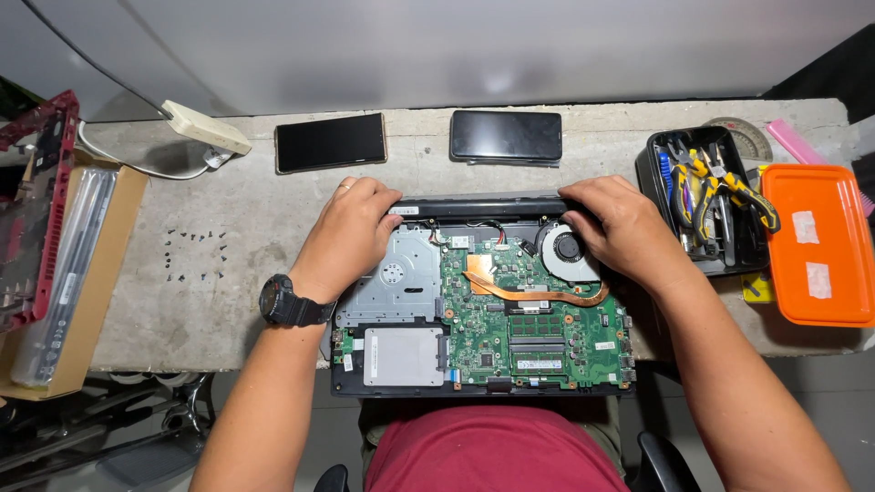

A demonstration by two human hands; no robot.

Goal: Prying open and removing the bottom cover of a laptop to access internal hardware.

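An opened laptop base (481, 314) lies on the concrete table in front of me, with its green circuit board, copper heat pipe, round fan (569, 251) and silver drive (403, 355) exposed. My left hand (351, 232), with a black watch on the wrist, presses on the laptop's far left edge by the black battery bar (483, 208). My right hand (620, 223) grips the far right end of that bar, next to the fan. Both hands have fingers curled over the rear edge.
Two dark phones (331, 142) (506, 136) lie beyond the laptop. Several small screws (194, 252) are laid out at the left. A black tool tray with pliers (706, 196) and an orange box (818, 244) stand at the right. A cardboard box with a red cover (41, 210) sits far left.
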